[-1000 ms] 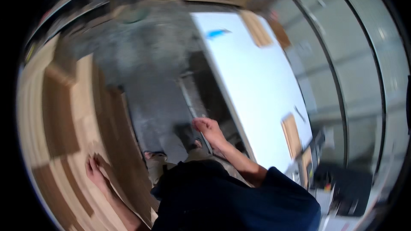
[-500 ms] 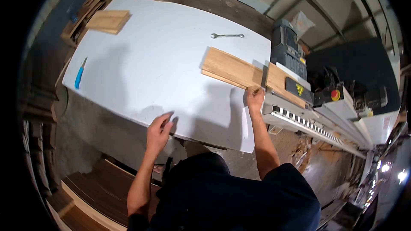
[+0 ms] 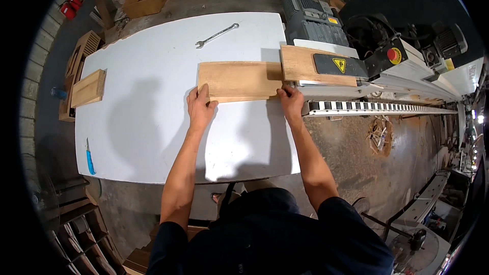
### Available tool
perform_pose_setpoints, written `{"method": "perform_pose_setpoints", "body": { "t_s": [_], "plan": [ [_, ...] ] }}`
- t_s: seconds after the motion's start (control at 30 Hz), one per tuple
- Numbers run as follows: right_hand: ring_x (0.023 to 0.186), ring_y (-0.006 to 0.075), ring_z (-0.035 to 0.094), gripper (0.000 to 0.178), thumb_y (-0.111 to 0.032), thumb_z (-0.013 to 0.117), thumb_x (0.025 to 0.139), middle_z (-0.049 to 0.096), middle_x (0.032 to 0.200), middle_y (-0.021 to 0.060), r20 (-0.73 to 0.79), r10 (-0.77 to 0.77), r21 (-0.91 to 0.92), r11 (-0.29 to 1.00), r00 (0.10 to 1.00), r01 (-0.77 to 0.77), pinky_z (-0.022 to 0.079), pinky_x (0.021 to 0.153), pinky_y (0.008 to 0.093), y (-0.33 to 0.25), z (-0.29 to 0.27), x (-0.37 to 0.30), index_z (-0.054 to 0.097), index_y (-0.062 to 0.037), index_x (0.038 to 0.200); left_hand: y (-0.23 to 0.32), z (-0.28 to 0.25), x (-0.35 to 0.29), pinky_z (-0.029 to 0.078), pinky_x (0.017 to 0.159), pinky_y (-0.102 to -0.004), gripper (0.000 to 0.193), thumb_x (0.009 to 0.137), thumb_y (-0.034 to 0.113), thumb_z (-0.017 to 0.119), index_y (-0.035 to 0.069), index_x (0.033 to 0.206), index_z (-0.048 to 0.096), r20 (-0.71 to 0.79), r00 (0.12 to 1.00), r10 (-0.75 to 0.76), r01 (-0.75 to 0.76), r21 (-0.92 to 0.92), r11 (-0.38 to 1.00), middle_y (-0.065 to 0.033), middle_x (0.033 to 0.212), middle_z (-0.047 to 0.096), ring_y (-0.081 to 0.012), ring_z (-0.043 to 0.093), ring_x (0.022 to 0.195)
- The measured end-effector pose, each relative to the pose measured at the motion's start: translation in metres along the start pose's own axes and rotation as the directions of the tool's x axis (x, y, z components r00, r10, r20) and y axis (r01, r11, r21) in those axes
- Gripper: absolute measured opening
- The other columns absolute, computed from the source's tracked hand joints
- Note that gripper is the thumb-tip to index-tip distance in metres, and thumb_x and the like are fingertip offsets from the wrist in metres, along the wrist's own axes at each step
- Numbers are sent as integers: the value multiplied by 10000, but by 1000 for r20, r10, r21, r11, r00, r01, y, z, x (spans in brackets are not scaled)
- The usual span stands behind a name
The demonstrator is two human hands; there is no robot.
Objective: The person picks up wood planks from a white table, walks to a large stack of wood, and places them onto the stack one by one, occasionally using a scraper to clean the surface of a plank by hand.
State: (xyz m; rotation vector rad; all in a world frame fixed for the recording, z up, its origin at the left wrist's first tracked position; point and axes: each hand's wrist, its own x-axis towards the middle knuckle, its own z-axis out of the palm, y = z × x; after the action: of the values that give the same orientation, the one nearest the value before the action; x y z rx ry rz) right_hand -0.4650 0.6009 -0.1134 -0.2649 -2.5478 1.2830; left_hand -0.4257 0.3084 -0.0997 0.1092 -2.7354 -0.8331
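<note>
Light wooden planks (image 3: 239,79), apparently stacked, lie flat on the white tabletop (image 3: 147,137), their right end against the machine's edge. My left hand (image 3: 201,109) is closed on their near left corner, fingers along the left end and thumb at the front edge. At the near right corner, my right hand (image 3: 292,103) pinches the front edge, fingers curled. Another wooden board (image 3: 298,63) sits on the machine just to the right, partly under a black guard (image 3: 336,65).
A wrench (image 3: 217,35) lies behind the planks. At the left are a blue-handled knife (image 3: 89,160) and more wooden pieces (image 3: 88,89). A grey motor (image 3: 310,12), a red stop button (image 3: 394,55) and a toothed conveyor strip (image 3: 377,107) are on the right.
My left hand has moved from the table's near edge up to the planks and taken hold of their left corner. My right hand stays at the right corner. The view has turned.
</note>
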Motion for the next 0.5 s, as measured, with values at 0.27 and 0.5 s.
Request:
{"method": "perform_pose_setpoints", "body": {
  "t_s": [0.27, 0.5],
  "plan": [
    [749, 148, 635, 288, -108, 703, 782, 706, 849, 132, 261, 169, 242, 942, 950, -234, 500, 742, 273, -15, -18, -63, 682, 9, 1044, -17, -53, -74, 372, 971, -439, 531, 701, 161, 774, 46, 1190, 600, 39, 990, -135, 139, -146, 979, -230, 1218, 485, -378, 430, 1129],
    [1269, 384, 405, 548, -221, 601, 864, 431, 1357, 246, 394, -407, 114, 911, 824, 396, 356, 1042, 425, -94, 25, -110, 439, 44, 1315, 14, -55, -66, 256, 1073, -506, 518, 825, 252, 649, -23, 1246, 524, -3, 992, 122, -121, 93, 988, -237, 1356, 386, -425, 314, 1286]
  ]
}}
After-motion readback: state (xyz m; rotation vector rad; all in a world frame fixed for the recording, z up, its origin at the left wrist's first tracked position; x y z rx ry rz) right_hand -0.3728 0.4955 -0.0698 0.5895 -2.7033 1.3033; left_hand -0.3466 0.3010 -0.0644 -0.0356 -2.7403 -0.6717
